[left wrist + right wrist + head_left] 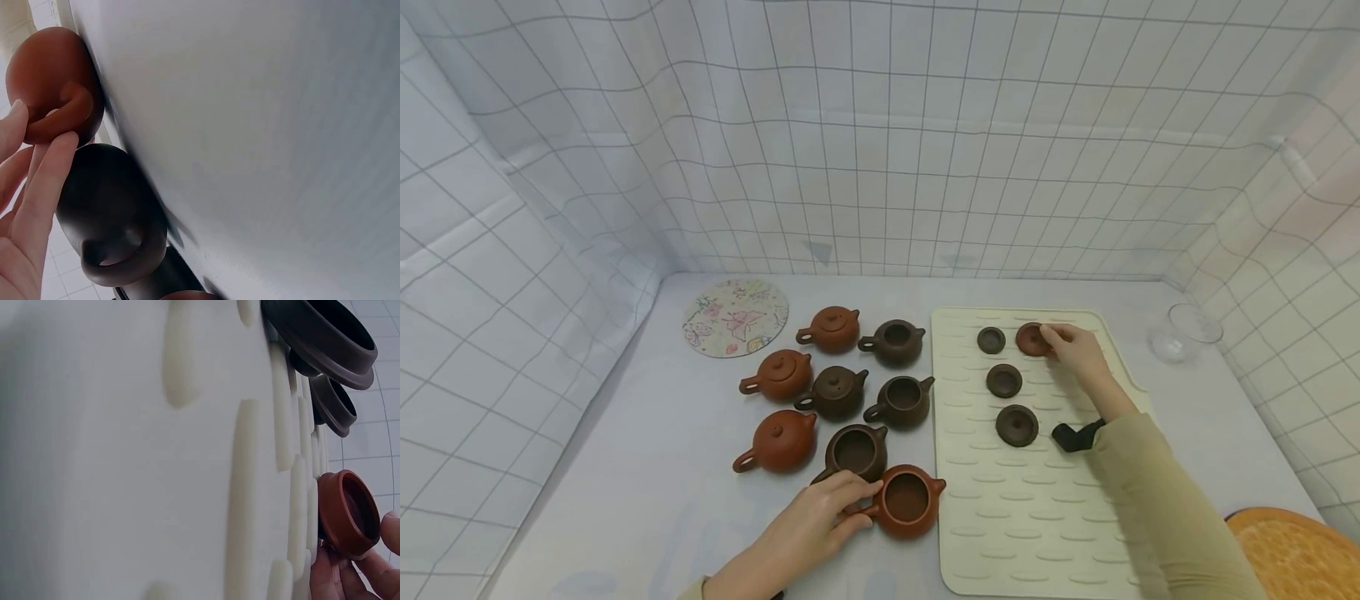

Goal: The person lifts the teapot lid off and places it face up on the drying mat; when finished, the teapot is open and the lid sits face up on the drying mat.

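Observation:
In the head view my left hand (820,512) pinches the loop handle of a reddish-brown clay teapot (917,527) without a lid. The left wrist view shows the fingers around that handle, with a dark teapot (112,194) close beside it. My right hand (1078,354) is on the mat, thumb and fingers holding the edge of a reddish-brown teapot lid (1032,340). That lid (340,515) lies hollow side up in the right wrist view. Upside-down dark lids (1017,426) lie near it on the cream mat (985,550).
Several teapots stand left of the mat: lidded red ones (775,442), a lidded dark one (833,392) and open dark ones (904,417). A round patterned mat (736,318) lies behind. At right are a clear glass (1172,342) and a round tan item (1292,554).

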Demonstrator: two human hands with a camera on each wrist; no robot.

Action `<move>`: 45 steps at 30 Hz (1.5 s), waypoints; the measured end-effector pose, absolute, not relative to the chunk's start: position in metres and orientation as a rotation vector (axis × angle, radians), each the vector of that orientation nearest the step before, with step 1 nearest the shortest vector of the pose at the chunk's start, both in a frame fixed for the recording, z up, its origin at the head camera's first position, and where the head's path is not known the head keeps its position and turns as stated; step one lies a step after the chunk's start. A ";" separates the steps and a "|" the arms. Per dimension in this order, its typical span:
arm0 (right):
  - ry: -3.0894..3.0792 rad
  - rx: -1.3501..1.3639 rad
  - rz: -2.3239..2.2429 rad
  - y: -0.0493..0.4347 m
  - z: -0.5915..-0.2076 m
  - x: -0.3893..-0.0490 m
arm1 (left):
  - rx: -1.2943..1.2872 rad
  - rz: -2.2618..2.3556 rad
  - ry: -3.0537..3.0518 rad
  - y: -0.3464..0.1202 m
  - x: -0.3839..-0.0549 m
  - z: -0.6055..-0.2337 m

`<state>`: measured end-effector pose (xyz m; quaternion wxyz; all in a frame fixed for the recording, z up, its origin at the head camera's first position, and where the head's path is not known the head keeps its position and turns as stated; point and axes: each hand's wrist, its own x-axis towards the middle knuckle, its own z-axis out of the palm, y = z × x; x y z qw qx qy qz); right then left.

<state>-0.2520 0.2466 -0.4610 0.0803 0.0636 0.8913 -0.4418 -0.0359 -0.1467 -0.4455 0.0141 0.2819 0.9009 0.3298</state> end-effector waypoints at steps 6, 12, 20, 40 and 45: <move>2.739 0.168 -1.267 0.251 -0.456 -0.250 | 0.796 1.056 2.738 -0.146 -0.039 -0.438; 2.848 0.107 -1.223 0.244 -0.436 -0.241 | 0.779 1.087 2.823 -0.153 -0.050 -0.415; 2.886 -0.155 -1.260 0.194 -0.407 -0.224 | 0.678 1.047 3.090 -0.181 -0.094 -0.380; 2.560 -0.925 -1.121 0.031 -0.397 -0.208 | 0.447 0.753 2.828 -0.215 -0.168 -0.388; 2.482 -0.950 -1.011 0.010 -0.397 -0.209 | 0.382 0.777 2.720 -0.217 -0.172 -0.394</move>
